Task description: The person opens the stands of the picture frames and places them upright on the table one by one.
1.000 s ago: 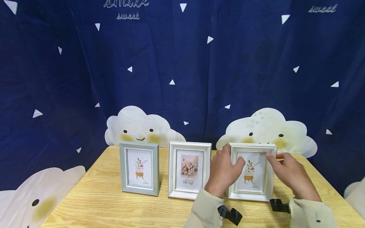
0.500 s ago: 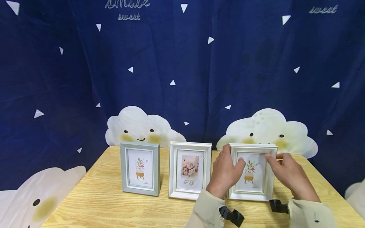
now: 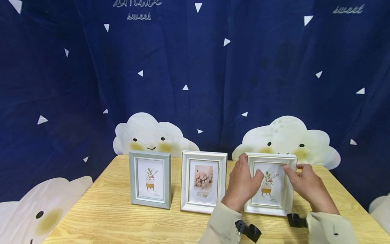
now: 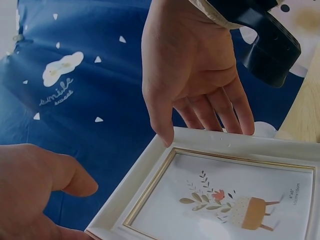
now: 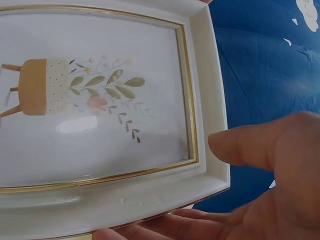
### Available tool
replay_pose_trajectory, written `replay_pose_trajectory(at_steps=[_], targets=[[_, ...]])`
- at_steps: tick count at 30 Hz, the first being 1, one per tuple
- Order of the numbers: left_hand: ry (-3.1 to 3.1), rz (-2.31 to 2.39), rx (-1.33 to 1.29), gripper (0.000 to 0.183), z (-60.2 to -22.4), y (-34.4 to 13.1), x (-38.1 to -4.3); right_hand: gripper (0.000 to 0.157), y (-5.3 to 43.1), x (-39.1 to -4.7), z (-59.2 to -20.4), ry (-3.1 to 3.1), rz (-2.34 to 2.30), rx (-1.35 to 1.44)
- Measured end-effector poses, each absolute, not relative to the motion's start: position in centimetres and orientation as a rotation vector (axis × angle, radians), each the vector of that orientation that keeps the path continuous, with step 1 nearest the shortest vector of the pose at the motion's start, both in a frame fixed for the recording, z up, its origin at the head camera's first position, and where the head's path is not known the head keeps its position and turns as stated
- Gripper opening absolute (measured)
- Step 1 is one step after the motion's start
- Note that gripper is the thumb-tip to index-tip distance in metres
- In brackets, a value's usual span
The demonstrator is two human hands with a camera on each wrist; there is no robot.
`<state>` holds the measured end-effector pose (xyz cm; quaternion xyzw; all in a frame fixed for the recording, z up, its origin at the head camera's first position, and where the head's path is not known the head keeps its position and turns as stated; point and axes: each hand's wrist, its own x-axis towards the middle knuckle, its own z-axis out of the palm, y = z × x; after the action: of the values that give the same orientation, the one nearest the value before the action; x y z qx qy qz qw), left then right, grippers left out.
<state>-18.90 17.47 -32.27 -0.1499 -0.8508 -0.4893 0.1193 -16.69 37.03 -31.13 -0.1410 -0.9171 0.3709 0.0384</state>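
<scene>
A white picture frame (image 3: pixel 270 159) with a gold inner edge and a potted-plant print stands upright at the right of the table. My left hand (image 3: pixel 244 183) holds its left side, thumb at the front rim and fingers along the outer edge. At the upper right corner, my right hand (image 3: pixel 311 185) grips the frame with its thumb on the front; its other fingers are partly hidden behind the side. Close up, the left wrist view shows the left palm (image 4: pixel 195 65) beside the rim. In the right wrist view the right thumb (image 5: pixel 245 145) touches the white border.
Left of the held frame stands another white picture frame (image 3: pixel 204 156) with a flower photo. Farther left is a grey-green picture frame (image 3: pixel 150 155). All stand on a light wooden table (image 3: pixel 122 223), before a dark blue curtain (image 3: pixel 189 61) printed with clouds and triangles.
The whole head view has shifted very slightly. Both hands keep their places on the white picture frame, and the frames have not visibly moved on the table.
</scene>
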Motion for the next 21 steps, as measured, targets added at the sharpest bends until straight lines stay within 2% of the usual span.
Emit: replay_pose_trajectory(at_steps=[8,16,21], targets=[[-2.507,-1.375,-0.418,0.065,-32.48,17.54,-19.04,0.081,37.19,-17.04,-31.55,-2.854,1.077,-0.412],[-2.555,-1.375,-0.433,0.067,-32.50,17.44,-19.13,0.085,36.94,-17.08,-31.50,-2.934,1.105,-0.420],[-2.651,-1.419,-0.468,0.075,-32.42,17.15,-19.06,0.086,36.96,-16.99,-31.56,-2.956,1.115,-0.396]])
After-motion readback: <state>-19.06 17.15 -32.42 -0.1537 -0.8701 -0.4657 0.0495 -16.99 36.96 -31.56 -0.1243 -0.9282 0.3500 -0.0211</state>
